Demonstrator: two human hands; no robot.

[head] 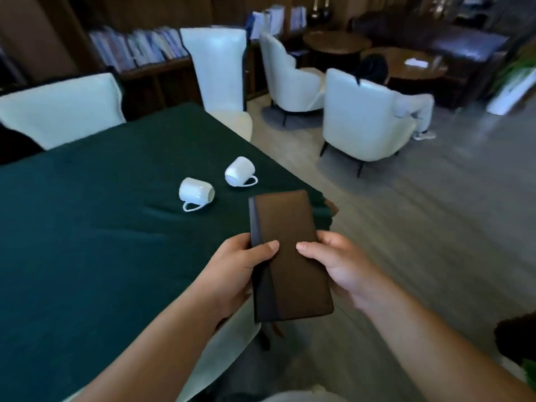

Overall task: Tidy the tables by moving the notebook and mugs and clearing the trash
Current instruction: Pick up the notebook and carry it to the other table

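A closed brown notebook (287, 227) with a dark spine is held in the air over the near right corner of the green-clothed table (87, 233). My left hand (237, 265) grips its left edge and my right hand (342, 262) its right edge, thumbs on the cover. Two white mugs lie on their sides on the cloth beyond the notebook: one (195, 192) to the left, the other (240, 171) farther back and to the right, both with handles toward me.
White chairs stand at the table's far side (61, 108) and far corner (217, 68). To the right are white armchairs (362, 117), a seated person (412, 105) and round wooden tables (417, 65). Grey floor lies right of the table. Bookshelves line the back.
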